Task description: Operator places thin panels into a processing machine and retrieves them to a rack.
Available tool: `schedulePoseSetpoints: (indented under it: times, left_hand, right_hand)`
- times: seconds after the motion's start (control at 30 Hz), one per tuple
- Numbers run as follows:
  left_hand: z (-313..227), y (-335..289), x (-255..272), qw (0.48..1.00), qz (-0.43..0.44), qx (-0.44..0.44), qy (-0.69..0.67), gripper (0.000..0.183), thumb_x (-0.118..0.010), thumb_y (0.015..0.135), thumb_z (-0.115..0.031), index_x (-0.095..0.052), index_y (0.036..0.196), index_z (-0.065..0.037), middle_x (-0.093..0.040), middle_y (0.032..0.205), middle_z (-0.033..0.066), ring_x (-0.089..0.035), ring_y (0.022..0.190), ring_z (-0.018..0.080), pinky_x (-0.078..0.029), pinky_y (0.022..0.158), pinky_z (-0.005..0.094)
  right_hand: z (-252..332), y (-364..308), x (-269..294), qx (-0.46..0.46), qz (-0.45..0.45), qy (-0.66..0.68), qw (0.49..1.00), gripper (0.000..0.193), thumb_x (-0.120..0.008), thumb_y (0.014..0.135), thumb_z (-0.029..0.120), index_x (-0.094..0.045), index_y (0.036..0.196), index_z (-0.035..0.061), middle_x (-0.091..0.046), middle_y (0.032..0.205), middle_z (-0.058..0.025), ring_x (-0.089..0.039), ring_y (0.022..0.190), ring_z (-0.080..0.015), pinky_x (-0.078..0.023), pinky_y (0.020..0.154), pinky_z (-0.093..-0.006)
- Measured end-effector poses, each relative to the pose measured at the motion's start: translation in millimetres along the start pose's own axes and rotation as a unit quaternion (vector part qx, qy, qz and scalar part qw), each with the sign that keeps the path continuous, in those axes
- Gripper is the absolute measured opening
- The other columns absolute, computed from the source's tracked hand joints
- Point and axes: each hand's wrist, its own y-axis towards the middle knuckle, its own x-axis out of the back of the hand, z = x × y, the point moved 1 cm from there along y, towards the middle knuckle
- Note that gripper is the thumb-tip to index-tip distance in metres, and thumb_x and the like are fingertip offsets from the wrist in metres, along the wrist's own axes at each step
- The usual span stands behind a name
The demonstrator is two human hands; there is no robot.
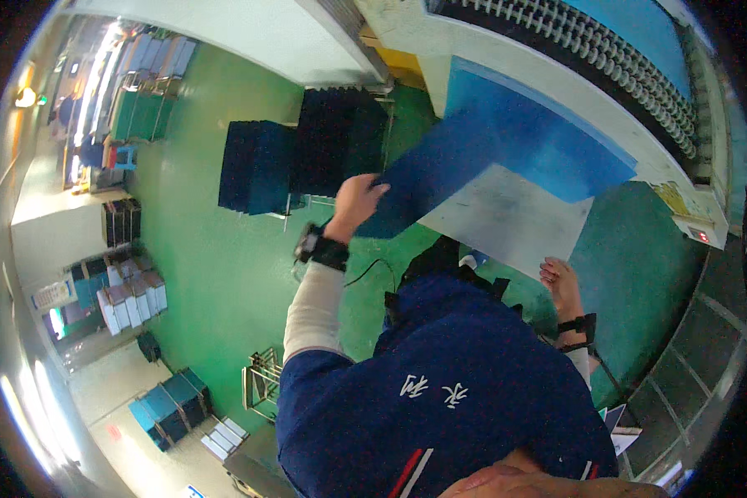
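Observation:
My left hand (360, 202) is closed on the edge of a dark blue sheet (436, 173), which slants up and to the right from my fingers. The sheet's far part is smeared and overlaps a lighter blue surface (548, 145) at the machine's front. Below these lies a flat grey-white board (515, 216). My right hand (561, 286) is beside the board's near right edge, its fingers loosely bent with nothing visible in them. Whether its fingertips touch the board I cannot tell. Both wrists wear black bands.
A machine with a row of spiral rollers (589, 58) stands ahead on the right. Two dark stacks of sheets (257, 166) sit on a metal rack left of my left hand. More bundled stacks (170, 407) and a small metal frame (260, 382) stand on the green floor to the left.

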Motion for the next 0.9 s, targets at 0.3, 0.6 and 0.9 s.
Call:
schedulePoseSetpoints:
  times: [0.3, 0.6, 0.9]
  left_hand:
    - [214, -114, 16, 0.793, -0.179, 0.419, -0.404, 0.046, -0.068, 0.084, -0.031, -0.06, 0.111, 0.005, -0.065, 0.095, 0.0134, -0.062, 0.079, 0.0202, -0.049, 0.068, 0.0344]
    - [309, -33, -61, 0.686, -0.25, 0.409, -0.547, 0.038, -0.062, 0.09, -0.038, -0.058, 0.102, -0.002, -0.063, 0.093, 0.0103, -0.06, 0.076, 0.022, -0.05, 0.065, 0.0381]
    - [391, 16, -133, 0.795, -0.196, 0.393, -0.418, 0.044, -0.049, 0.099, -0.035, -0.055, 0.118, 0.004, -0.066, 0.099, 0.0086, -0.062, 0.079, 0.0197, -0.051, 0.069, 0.0314]
  right_hand:
    - [-56, 24, 0, -0.076, 0.035, -0.08, 0.993, 0.013, -0.061, 0.087, 0.017, -0.059, 0.091, 0.0051, -0.061, 0.079, -0.0051, -0.056, 0.064, -0.0143, -0.048, 0.057, -0.027]
    - [-69, 21, -49, -0.131, -0.039, -0.133, 0.982, 0.016, -0.059, 0.086, 0.018, -0.057, 0.084, 0.0022, -0.056, 0.072, -0.0054, -0.052, 0.059, -0.0138, -0.045, 0.049, -0.0267]
    - [-83, 2, -100, -0.184, -0.04, -0.273, 0.944, 0.023, -0.063, 0.088, 0.024, -0.061, 0.095, 0.003, -0.064, 0.082, -0.0081, -0.061, 0.067, -0.0162, -0.051, 0.059, -0.0283]
